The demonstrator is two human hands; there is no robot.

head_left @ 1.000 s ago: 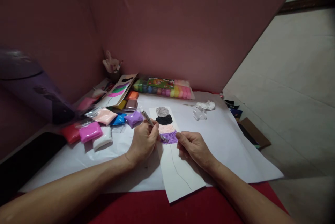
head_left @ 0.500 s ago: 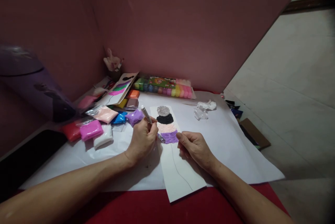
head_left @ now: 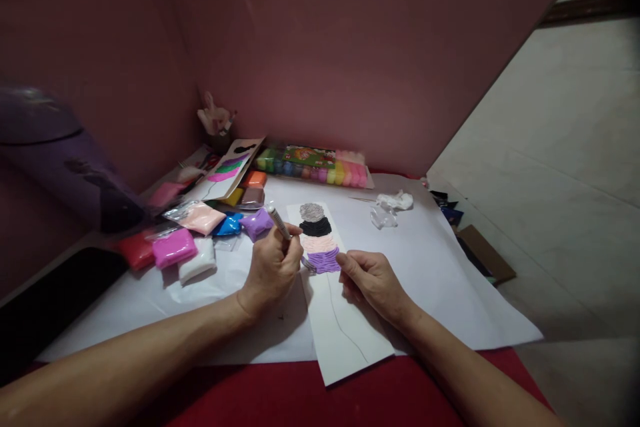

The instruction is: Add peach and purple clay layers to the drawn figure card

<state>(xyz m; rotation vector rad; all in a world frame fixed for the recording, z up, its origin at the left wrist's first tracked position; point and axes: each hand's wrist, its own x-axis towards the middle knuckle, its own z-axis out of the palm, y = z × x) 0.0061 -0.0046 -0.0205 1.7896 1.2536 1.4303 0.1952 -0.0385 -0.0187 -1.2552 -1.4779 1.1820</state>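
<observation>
A long white card [head_left: 340,340] lies on the white paper, with a thin curved line drawn down its lower part. Ridged clay patches run down its upper part: grey [head_left: 313,212], black [head_left: 316,227], pale pink [head_left: 319,244] and purple [head_left: 324,260]. My left hand [head_left: 275,264] is closed around a pen-like tool [head_left: 278,222] with a light grey barrel, its shiny lower end at the purple patch's left edge. My right hand [head_left: 373,280] is curled at the card's right side, thumb and index pressed together by the purple patch; anything inside is hidden.
Clay packets, including a magenta one [head_left: 174,248] and a white one [head_left: 197,260], lie at left. Behind stand a clay box [head_left: 310,166] and another decorated card [head_left: 225,170]. Crumpled white wrapping [head_left: 395,200] lies right. A purple bottle [head_left: 65,160] is at far left.
My left hand and the tool's upper end have shifted very slightly, with its lower end still by the purple patch. My right hand and the card have hardly moved.
</observation>
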